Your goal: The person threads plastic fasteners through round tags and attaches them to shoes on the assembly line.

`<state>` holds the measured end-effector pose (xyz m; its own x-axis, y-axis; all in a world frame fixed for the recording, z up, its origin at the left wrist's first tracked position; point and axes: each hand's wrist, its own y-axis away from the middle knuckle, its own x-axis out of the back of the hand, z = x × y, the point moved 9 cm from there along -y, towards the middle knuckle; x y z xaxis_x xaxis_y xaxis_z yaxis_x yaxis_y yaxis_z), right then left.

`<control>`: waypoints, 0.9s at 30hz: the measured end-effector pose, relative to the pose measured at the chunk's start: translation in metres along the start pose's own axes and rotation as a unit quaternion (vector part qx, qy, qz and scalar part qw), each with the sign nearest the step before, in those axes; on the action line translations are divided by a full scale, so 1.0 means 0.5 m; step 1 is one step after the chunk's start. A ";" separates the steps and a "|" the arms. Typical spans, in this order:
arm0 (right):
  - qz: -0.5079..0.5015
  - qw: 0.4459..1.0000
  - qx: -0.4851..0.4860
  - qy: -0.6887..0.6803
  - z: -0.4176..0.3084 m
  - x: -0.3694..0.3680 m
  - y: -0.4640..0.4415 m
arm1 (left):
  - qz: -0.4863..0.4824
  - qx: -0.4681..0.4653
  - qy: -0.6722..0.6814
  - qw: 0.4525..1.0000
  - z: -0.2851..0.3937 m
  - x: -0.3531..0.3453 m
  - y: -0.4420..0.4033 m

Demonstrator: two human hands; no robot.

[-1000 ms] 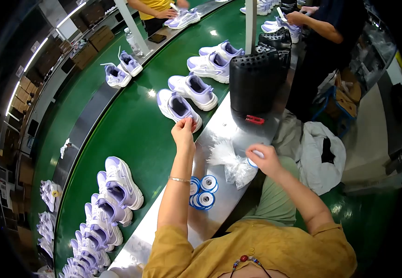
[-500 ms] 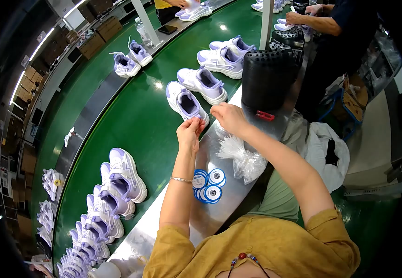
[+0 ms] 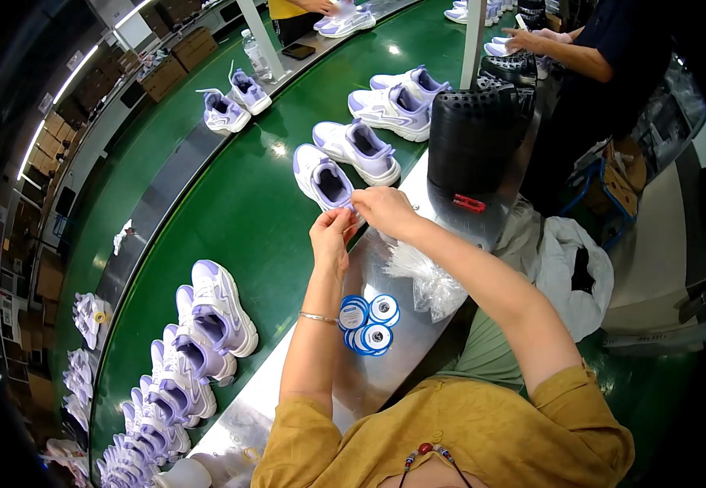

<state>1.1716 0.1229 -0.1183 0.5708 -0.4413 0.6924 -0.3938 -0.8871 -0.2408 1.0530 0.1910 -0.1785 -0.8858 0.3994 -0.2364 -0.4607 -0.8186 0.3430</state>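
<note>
A white and lilac sneaker point(image 3: 324, 180) lies on the green belt, its heel toward me. At that heel, my left hand point(image 3: 332, 236) is pinched closed. My right hand point(image 3: 385, 211) meets it there, thumb and fingers also pinched together. Whatever the fingertips hold is too small and covered to make out. The sneaker's mate point(image 3: 358, 150) sits just beyond. Below my hands, round white tags with blue rims point(image 3: 369, 324) lie overlapping on the metal ledge point(image 3: 369, 378). Beside them is a bundle of thin clear plastic strands point(image 3: 422, 276).
A row of sneakers point(image 3: 178, 378) lines the belt point(image 3: 271, 268) at lower left; another pair point(image 3: 397, 102) is farther up. A black perforated block point(image 3: 475, 138) and a red tool point(image 3: 469, 203) sit on the ledge to the right. Co-workers' hands point(image 3: 536, 41) handle shoes at the back.
My right hand has moved left and slightly down, closing the gap to my left hand at the sneaker's heel. My left hand has barely moved. The co-worker at upper right has shifted their hands.
</note>
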 end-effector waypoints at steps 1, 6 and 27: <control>-0.009 0.999 -0.028 -0.034 0.009 0.002 -0.001 | 0.024 -0.019 -0.027 0.999 0.013 0.005 0.002; 0.014 0.955 -0.077 -0.287 0.083 -0.014 -0.015 | 0.059 -0.086 -0.051 0.993 0.052 0.021 0.009; -0.027 0.864 -0.130 -0.485 0.052 0.017 -0.031 | -0.052 -0.196 -0.220 0.954 0.113 -0.075 0.016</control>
<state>1.2013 0.1291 -0.1264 0.8797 -0.4173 -0.2282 -0.4239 -0.9054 0.0216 1.0792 0.1927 -0.1154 -0.8140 0.5509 0.1840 -0.5672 -0.8222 -0.0476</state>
